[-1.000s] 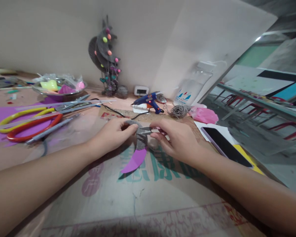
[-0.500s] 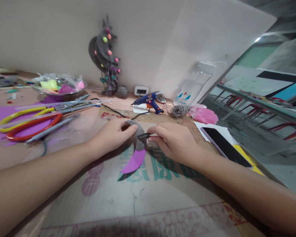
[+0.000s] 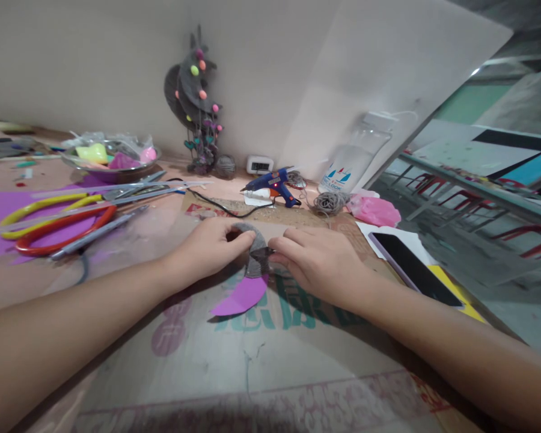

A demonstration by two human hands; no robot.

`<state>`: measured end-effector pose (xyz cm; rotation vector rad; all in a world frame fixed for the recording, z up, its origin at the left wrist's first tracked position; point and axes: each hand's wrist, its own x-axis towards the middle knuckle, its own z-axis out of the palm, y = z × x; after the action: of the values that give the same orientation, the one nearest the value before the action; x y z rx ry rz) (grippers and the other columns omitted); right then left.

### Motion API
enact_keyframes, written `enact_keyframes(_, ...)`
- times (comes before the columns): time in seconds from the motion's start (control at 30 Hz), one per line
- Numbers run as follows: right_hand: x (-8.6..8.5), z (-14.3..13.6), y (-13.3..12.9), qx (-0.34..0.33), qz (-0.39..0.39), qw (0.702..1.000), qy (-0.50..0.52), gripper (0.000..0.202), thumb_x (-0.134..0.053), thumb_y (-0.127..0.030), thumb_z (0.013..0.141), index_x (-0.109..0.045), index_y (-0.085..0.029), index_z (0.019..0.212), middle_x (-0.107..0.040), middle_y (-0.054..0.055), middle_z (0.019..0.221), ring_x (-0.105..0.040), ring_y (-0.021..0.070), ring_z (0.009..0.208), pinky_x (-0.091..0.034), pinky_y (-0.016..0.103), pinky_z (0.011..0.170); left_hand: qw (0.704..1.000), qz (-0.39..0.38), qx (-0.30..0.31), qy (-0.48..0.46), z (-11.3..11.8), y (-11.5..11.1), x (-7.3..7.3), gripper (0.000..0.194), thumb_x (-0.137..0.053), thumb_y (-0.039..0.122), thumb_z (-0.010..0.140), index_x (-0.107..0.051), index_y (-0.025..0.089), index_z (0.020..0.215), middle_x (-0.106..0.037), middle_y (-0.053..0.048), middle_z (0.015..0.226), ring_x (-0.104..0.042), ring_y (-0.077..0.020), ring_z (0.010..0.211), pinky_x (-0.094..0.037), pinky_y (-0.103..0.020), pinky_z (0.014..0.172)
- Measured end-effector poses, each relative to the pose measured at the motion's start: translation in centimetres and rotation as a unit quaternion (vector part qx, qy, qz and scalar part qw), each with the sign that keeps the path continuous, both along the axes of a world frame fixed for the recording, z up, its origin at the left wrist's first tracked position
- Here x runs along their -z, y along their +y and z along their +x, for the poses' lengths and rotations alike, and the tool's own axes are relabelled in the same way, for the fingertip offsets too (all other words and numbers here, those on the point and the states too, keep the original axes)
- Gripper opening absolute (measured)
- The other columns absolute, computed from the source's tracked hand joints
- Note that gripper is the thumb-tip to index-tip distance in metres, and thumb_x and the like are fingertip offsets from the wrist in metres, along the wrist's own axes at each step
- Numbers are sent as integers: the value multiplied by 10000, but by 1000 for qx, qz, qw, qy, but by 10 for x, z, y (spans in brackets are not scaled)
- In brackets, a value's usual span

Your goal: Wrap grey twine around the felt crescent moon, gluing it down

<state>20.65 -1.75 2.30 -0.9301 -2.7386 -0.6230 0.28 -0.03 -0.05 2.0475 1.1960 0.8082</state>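
Observation:
A purple crescent (image 3: pixel 241 296), a flat curved cutout, lies at the middle of the cardboard with its pointed tip toward me. Its upper part is wrapped in grey yarn (image 3: pixel 256 264). My left hand (image 3: pixel 211 243) is closed on the wrapped upper end, thumb on top. Right beside the wrapped part, my right hand (image 3: pixel 315 258) pinches the yarn between thumb and fingers. The strand itself is dark and hard to see there. A loose yarn ball (image 3: pixel 331 202) sits behind my right hand, with a strand running down from it.
Red- and yellow-handled scissors (image 3: pixel 67 228) lie at left near a metal bowl (image 3: pixel 112 174). A blue glue gun (image 3: pixel 273 183), small clock (image 3: pixel 259 164) and clear bottle (image 3: pixel 356 156) stand at the back. A phone (image 3: pixel 415 267) lies at right. A grey moon ornament (image 3: pixel 193 90) hangs behind.
The crescent's purple tip has swung slightly left and now rests nearer the cardboard. My right hand has shifted slightly beside the wrapped part; my left hand keeps its hold.

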Motion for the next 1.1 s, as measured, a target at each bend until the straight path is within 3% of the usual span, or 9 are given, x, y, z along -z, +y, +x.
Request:
enact_keyframes(0.2, -1, 0, 0, -6, 7, 1000, -9, 286, -380, -288, 947, -632, -172, 877, -576, 23, 691, -490, 131, 651, -257, 287, 574, 1000, -6, 4, -3, 0, 0, 1, 275, -433, 246, 801, -573, 168, 577, -594, 31, 554, -520, -122, 554, -339, -236, 541)
enact_keyframes(0.4, -4, 1, -1, 17, -35, 998, 41, 294, -391, -308, 934, -636, -147, 906, -617, 41, 750, -540, 148, 689, -278, 279, 576, 1000, -19, -8, -9, 0, 1, 1, 300, -435, 282, 814, -580, 166, 578, -594, 26, 545, -523, -129, 555, -345, -237, 538)
enact_keyframes(0.7, -6, -4, -6, 51, -72, 995, 39, 265, -399, -294, 928, -628, -163, 902, -626, 39, 766, -548, 150, 698, -279, 270, 576, 999, -30, -8, -22, 0, 1, 2, 276, -439, 271, 811, -581, 168, 598, -588, 31, 530, -513, -121, 531, -349, -223, 518)
enact_keyframes(1.1, -1, -3, -7, 35, -36, 998, 24, 282, -386, -326, 942, -596, -169, 839, -597, 31, 703, -533, 148, 656, -282, 270, 566, 1000, -19, 1, -22, 0, 1, 0, 282, -440, 253, 804, -554, 167, 561, -572, 33, 524, -512, -124, 545, -349, -231, 539)
